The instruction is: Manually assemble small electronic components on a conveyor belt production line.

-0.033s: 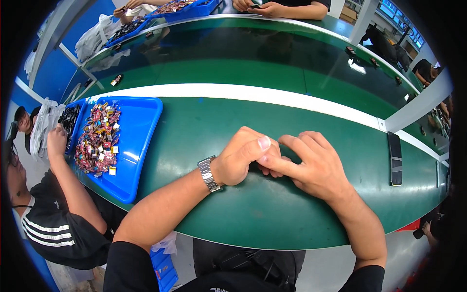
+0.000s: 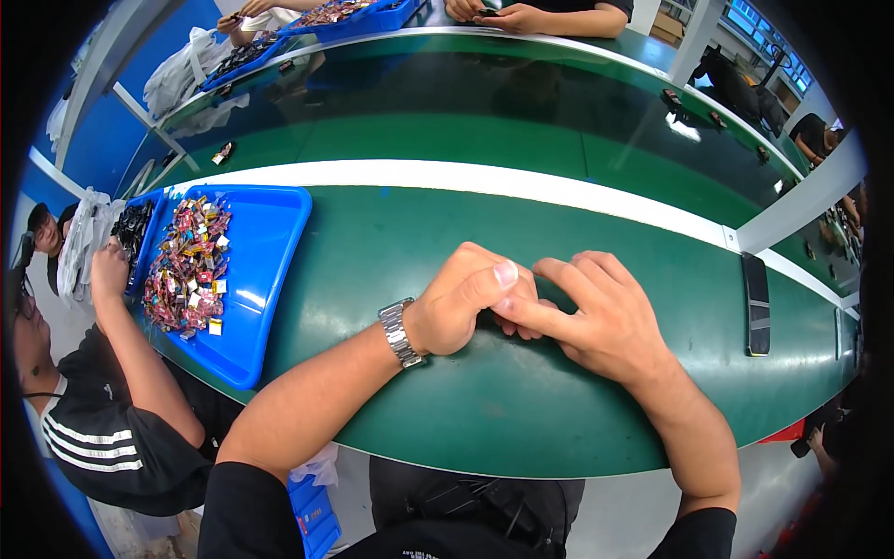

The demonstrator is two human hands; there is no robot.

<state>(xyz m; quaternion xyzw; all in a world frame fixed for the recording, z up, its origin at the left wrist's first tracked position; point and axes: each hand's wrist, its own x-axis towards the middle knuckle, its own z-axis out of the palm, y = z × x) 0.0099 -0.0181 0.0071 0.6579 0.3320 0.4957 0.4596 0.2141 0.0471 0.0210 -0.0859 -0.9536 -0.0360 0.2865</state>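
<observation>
My left hand [image 2: 468,296], a silver metal watch [image 2: 401,333] on its wrist, is closed over the green table. Its thumb presses by the tip of my right thumb; whatever its curled fingers might hold is hidden. My right hand [image 2: 601,317] meets it from the right, thumb stretched toward the left and the other fingers bent loosely apart. Nothing shows in the right hand. Left of both hands lies a blue tray [image 2: 270,270], heaped with small reddish-brown and yellow electronic parts [image 2: 191,265].
A black phone [image 2: 757,306] lies at the right. Beyond a white ledge [image 2: 447,175] runs a green belt [image 2: 466,121] with a few small parts. A co-worker's hand [image 2: 109,270] is at a tray of black parts on the left; another person's hands [image 2: 503,17] work across the belt.
</observation>
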